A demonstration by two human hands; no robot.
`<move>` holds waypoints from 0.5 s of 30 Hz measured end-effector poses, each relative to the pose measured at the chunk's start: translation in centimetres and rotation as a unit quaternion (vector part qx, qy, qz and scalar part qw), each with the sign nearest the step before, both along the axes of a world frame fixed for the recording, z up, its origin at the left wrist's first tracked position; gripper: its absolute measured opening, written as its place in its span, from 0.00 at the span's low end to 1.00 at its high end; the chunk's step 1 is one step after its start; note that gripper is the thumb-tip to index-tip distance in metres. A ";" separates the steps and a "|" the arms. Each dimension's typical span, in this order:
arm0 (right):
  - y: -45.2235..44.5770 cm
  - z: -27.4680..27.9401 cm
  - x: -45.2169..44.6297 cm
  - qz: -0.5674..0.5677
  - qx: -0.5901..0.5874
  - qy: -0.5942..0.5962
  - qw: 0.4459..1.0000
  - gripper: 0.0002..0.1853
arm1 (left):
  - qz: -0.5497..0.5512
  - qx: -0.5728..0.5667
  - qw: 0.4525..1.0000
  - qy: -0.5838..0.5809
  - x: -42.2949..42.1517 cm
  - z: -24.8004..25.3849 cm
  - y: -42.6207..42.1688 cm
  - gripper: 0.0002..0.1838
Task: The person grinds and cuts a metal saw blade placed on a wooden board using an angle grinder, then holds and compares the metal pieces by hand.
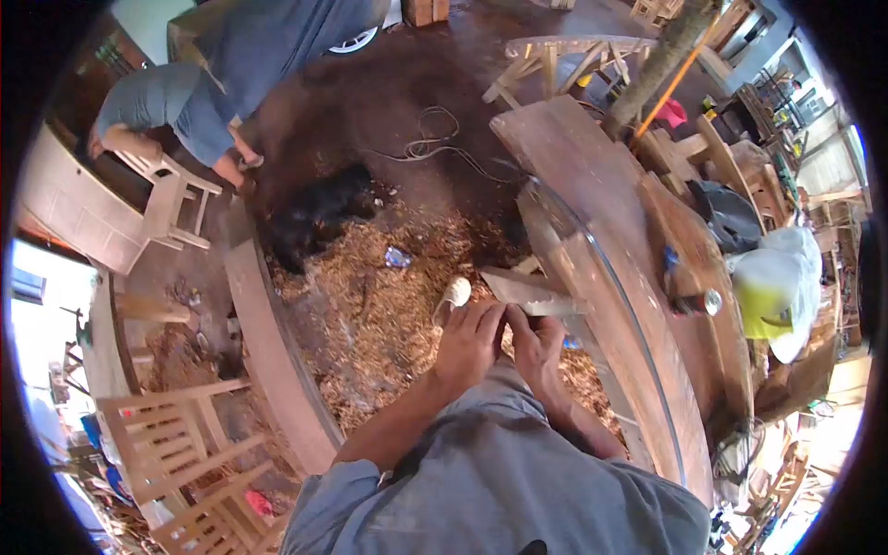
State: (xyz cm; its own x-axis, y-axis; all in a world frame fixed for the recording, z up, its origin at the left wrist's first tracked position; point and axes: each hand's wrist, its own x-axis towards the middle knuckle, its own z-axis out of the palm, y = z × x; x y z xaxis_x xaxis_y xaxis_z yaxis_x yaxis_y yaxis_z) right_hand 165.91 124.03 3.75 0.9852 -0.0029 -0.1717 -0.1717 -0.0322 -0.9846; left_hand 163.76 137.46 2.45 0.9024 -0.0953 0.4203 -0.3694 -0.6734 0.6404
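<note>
My left hand [470, 339] and my right hand [536, 340] meet in front of my body, fingers curled and pressed together. Whatever is between them, if anything, is too small or hidden to make out. Just beyond the hands, the end of a wooden board [532, 289] juts out from the workbench. A light-coloured shoe [454, 298] shows past my left hand, above the wood shavings [370, 305] on the floor.
A long plank workbench [601, 231] with a dark cable [615, 277] along it runs on the right. A can [698, 302] and plastic bag [786, 277] lie farther right. Left are a long beam [277, 342], slatted chairs [176, 444] and a person [176, 106] bending beside a chair [166, 203].
</note>
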 end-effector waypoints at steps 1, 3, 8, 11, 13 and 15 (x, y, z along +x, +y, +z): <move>1.3 -0.9 3.0 0.000 0.007 0.005 1.000 0.10 | 0.000 0.007 1.000 0.005 3.1 -0.7 1.8 0.22; 4.2 -1.2 9.5 0.066 -0.033 -0.043 0.996 0.12 | 0.015 -0.006 1.000 -0.016 9.5 -2.2 5.4 0.21; 6.9 -4.8 26.8 0.210 -0.228 -0.170 0.935 0.17 | 0.279 -0.331 0.876 0.214 23.6 -2.2 13.6 0.09; 8.2 -8.8 38.7 0.205 -0.310 -0.111 0.922 0.19 | 0.304 -0.450 0.808 0.227 28.4 -7.2 20.1 0.10; 9.3 -12.5 44.4 0.307 -0.503 -0.136 0.797 0.19 | 0.308 -0.456 0.797 0.249 32.6 -6.9 21.6 0.10; 10.7 -17.0 49.7 0.316 -0.509 -0.055 0.799 0.20 | 0.310 -0.455 0.785 0.285 36.2 -6.5 22.7 0.10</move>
